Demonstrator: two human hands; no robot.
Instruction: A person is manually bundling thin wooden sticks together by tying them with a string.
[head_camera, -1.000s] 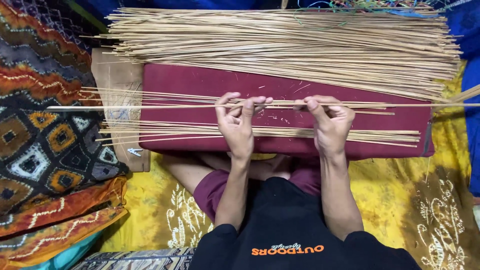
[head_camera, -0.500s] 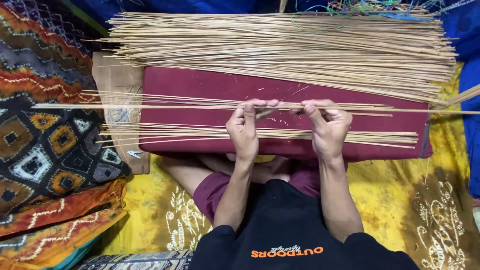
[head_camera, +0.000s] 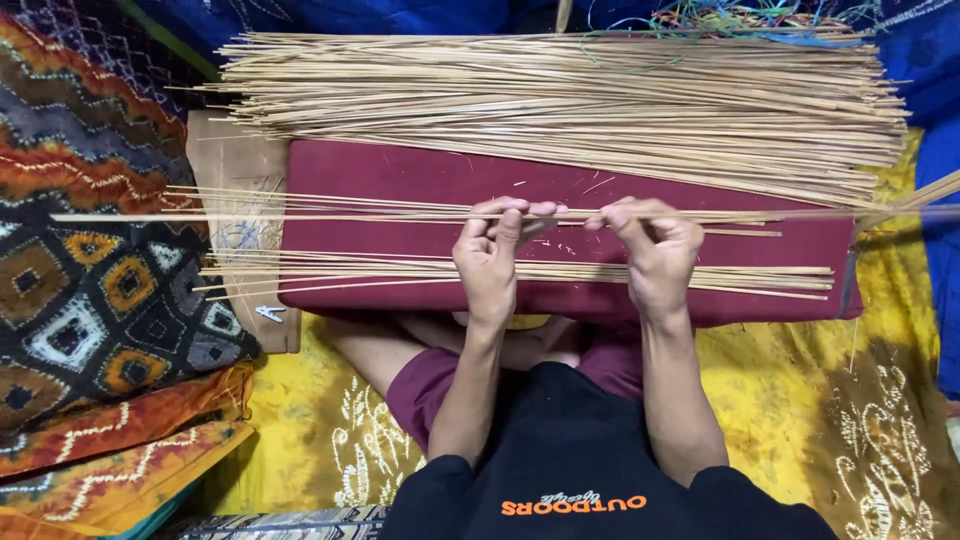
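From my remote seat, reading from the bottom of the frame upward: a black shirt, maroon shorts and folded legs on a yellow cloth (head_camera: 800, 400), then both forearms rising to the middle.

The left hand (head_camera: 490, 262) and right hand (head_camera: 655, 255) sit close together over a maroon cushion (head_camera: 400, 165), which lies on a wooden board (head_camera: 235, 170) that pokes out at centre left. Between them they hold one long thin stick (head_camera: 300, 216) that runs level across nearly the whole frame, just above the cushion.

To do this handling well, I judge the stick should stay level and straight, with the pinches light enough not to kink it, the hands near its middle so neither end sags, and the loose sticks below left alone.

The left fingers (head_camera: 505, 210) are curled shut, thumb against fingertips, pinching the stick. The right fingers (head_camera: 630, 212) are likewise closed on it, knuckles up; I cannot see the thumb pad.

Under the wrists lies a small row of sticks (head_camera: 760, 277), flat on the cushion, apart from the held one. A few more lie just above the held stick at left.

Farther up, a big heap of sticks (head_camera: 560, 95) fills the top of the frame. Patterned fabric (head_camera: 90, 290) covers the left side and blue cloth (head_camera: 935, 150) the right edge.
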